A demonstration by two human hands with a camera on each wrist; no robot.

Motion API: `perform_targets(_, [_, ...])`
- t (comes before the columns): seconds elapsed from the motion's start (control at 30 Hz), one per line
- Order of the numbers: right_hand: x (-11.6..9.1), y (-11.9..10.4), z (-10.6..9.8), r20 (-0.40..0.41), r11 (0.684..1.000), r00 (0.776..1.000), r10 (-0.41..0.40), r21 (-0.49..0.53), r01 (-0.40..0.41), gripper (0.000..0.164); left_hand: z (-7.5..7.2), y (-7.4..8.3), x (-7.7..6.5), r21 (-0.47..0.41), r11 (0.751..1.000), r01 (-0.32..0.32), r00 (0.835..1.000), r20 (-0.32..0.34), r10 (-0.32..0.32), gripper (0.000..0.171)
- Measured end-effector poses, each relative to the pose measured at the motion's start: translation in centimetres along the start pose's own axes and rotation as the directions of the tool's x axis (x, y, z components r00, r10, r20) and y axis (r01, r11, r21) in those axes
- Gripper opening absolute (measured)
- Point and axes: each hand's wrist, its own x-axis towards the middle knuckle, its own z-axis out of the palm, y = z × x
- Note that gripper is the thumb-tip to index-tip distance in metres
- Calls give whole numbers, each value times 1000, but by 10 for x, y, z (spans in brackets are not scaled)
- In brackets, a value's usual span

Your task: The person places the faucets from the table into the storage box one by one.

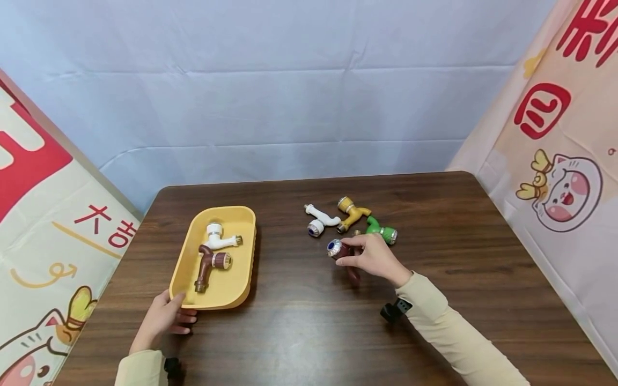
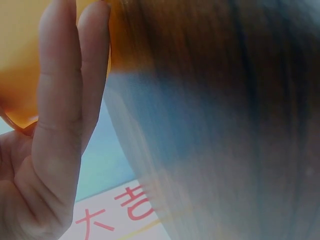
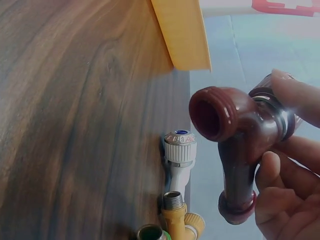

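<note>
Counter [image 1: 299, 343] of dark woodgrain, pale-blue cloth [image 1: 289, 107] behind. Six taps: white tap [image 1: 214, 239], brown tap [image 1: 206, 268] in yellow oblong tray [image 1: 236, 287], left hand [image 1: 161, 319] gripping its rim; second white tap [image 1: 322, 217], yellow tap [image 1: 355, 214], green tap [image 1: 376, 229] outside; right hand's grip [image 1: 374, 260] pinches second brown tap [image 3: 242, 135], raised.

Soft glare whitens the tabletop [image 1: 299, 327] in the bright head view — the left wrist's looks hazy.
</note>
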Motion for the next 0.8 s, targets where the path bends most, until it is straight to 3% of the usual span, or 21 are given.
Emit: perform_targets(0.8, [7, -16, 1, -5, 994, 996, 92, 62, -91, 47, -2, 1, 1, -3, 1000, -2, 1000, 14, 2, 45])
